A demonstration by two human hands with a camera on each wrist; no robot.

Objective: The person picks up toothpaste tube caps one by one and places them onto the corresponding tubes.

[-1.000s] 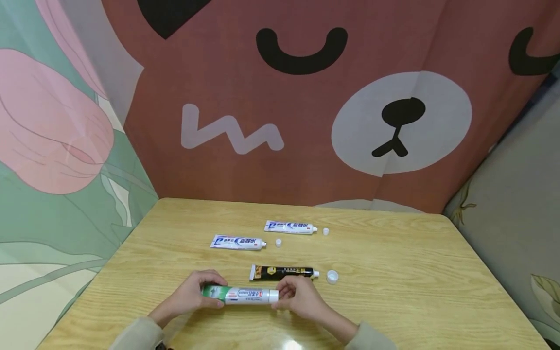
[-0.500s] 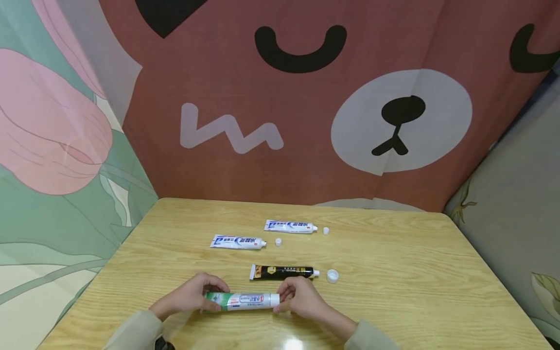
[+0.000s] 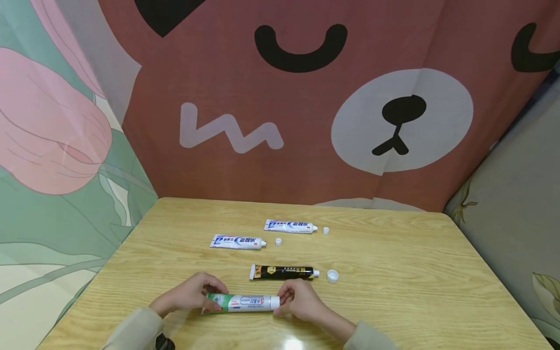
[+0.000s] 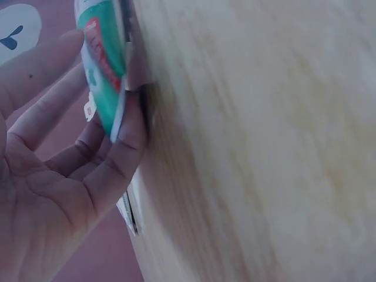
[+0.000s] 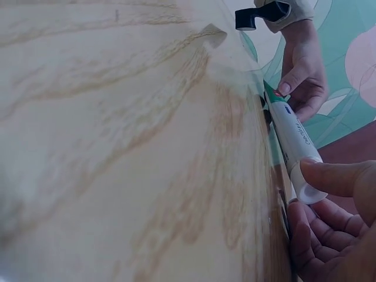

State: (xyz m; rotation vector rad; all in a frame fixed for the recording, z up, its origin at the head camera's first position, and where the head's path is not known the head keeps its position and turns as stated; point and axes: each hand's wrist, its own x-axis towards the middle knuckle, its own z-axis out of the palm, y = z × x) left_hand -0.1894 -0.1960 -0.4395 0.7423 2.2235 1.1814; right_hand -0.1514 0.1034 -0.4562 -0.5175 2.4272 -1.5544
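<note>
A green-and-white toothpaste tube [image 3: 249,303] lies level near the front of the table in the head view, its white cap end [image 3: 274,302] to the right. My left hand [image 3: 192,294] holds the green flat end, thumb on top and fingers under it in the left wrist view. My right hand [image 3: 303,301] pinches the white cap end, its thumb [image 5: 329,178] against the cap in the right wrist view. Just behind lies a black tube [image 3: 284,272] with a bare white nozzle, and a larger white cap [image 3: 332,276] rests right of it.
Two white-and-blue tubes [image 3: 238,242] with open nozzles lie farther back. Each has a small white cap [image 3: 278,241] off its right end. A printed bear curtain [image 3: 306,121] hangs behind the wooden table [image 3: 393,272].
Both hands still hold the green-and-white tube. It has come down a little toward the table and nearer to me, mostly in the first half second.
</note>
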